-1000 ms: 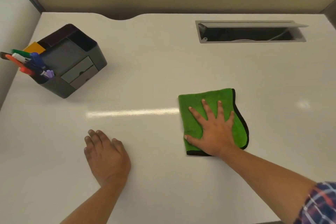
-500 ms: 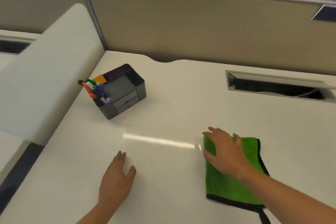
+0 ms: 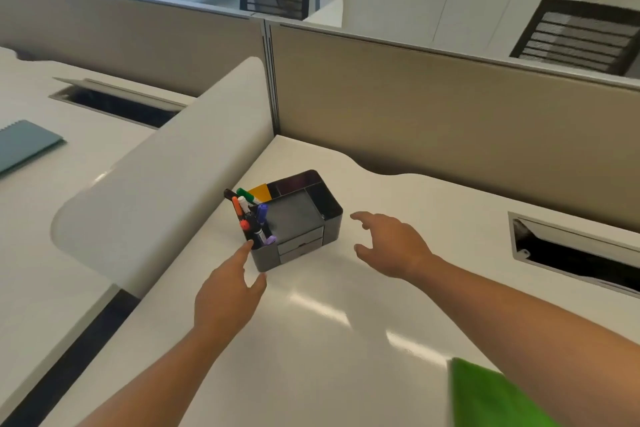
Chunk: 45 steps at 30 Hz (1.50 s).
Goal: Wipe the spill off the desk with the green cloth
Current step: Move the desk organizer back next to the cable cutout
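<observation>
My left hand [image 3: 228, 291] and right hand [image 3: 391, 246] are open, empty. The green cloth [image 3: 491, 395] lies behind, nearer my right; spill maybe gone.

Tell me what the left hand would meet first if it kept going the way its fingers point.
The left hand points at the black desk organizer; its index fingertip is already at the near corner of the pen compartment, so it would likely meet that wall first. Whether they touch yet is unclear.
</observation>
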Motion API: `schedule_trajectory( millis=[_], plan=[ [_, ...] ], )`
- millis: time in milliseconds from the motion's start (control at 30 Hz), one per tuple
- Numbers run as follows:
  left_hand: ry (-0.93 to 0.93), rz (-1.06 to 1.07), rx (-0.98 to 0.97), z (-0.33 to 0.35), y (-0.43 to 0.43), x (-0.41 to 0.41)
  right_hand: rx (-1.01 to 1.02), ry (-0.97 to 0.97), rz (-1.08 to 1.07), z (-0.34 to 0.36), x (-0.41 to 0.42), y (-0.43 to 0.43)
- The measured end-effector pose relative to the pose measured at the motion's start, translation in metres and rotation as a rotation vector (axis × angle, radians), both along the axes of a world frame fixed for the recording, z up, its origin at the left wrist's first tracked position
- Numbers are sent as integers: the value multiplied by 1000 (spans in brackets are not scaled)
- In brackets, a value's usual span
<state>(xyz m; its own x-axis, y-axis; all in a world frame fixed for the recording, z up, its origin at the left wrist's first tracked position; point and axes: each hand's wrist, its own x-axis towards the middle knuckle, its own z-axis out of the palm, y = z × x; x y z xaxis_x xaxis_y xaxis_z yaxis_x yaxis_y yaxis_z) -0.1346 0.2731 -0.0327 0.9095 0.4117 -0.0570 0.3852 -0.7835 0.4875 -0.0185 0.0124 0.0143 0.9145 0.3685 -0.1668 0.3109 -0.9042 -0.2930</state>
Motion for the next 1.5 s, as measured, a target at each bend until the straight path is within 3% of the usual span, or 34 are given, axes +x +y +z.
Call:
schedule_trajectory(
  millis=[267,567,800,1033,1267,1500],
  plan=[
    [105,-125,234,-3,15,27,-64,-102,97,-36,50,37],
    [143,-187,528,16,9,45,-79,-219,147,-39,46,15],
    [48,-364,569,32,-55,74,-40,-320,50,-25,32,-71],
    [-31,-566,532,31,-169,132,-165,-456,-178,-17,27,-194],
    [-58,-669,616,18,-244,176,-252,-477,-264,-25,28,-269],
    [-49,-677,642,2,-268,202,-295,-414,-290,-46,38,-291]
  ],
)
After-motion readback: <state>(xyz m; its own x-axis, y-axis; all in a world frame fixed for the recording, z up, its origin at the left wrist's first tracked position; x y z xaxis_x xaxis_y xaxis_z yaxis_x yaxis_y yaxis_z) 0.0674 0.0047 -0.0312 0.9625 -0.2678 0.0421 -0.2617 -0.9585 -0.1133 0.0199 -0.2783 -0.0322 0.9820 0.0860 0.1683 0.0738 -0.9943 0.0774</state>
